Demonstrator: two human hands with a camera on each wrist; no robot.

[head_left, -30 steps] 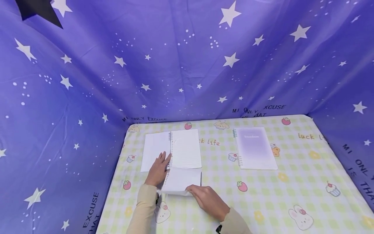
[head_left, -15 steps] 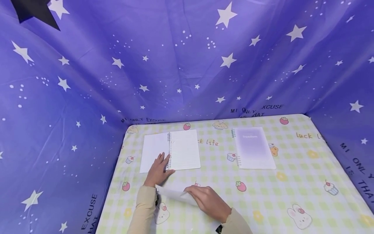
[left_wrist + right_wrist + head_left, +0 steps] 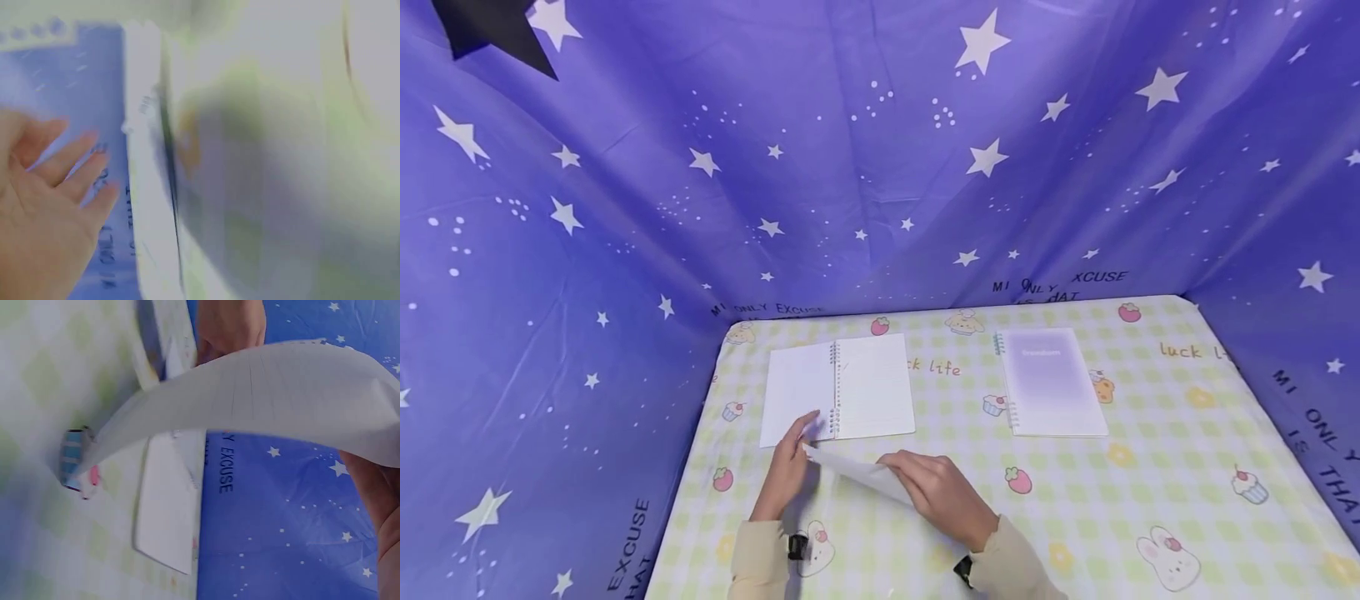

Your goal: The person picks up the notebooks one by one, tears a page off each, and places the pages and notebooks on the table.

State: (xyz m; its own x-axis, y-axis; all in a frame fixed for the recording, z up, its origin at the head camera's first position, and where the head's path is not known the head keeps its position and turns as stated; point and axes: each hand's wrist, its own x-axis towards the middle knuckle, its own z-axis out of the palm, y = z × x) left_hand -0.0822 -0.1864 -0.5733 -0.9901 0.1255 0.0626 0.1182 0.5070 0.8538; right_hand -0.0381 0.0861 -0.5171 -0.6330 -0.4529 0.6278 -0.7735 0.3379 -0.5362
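A loose white sheet of paper [image 3: 859,473] is held above the table's near left part, its right end pinched by my right hand [image 3: 946,497]. In the right wrist view the sheet [image 3: 250,394] bows in a long curve, with lined marks and a ragged edge. My left hand [image 3: 786,468] is by the sheet's left end, below the open spiral notebook [image 3: 875,387]. Its fingers [image 3: 78,178] are spread and loosely bent in the left wrist view, holding nothing that I can see; whether they touch the sheet I cannot tell.
To the right lies a shut purple spiral notebook [image 3: 1048,383]. A checked cloth with cartoon prints covers the table [image 3: 1120,517]. Blue star-patterned curtains [image 3: 865,183] stand behind and at both sides.
The sheet, joined to the notebook's rings a second ago, has come away and been lifted by my right hand. My left hand has left the notebook's spine and drawn back toward the sheet.
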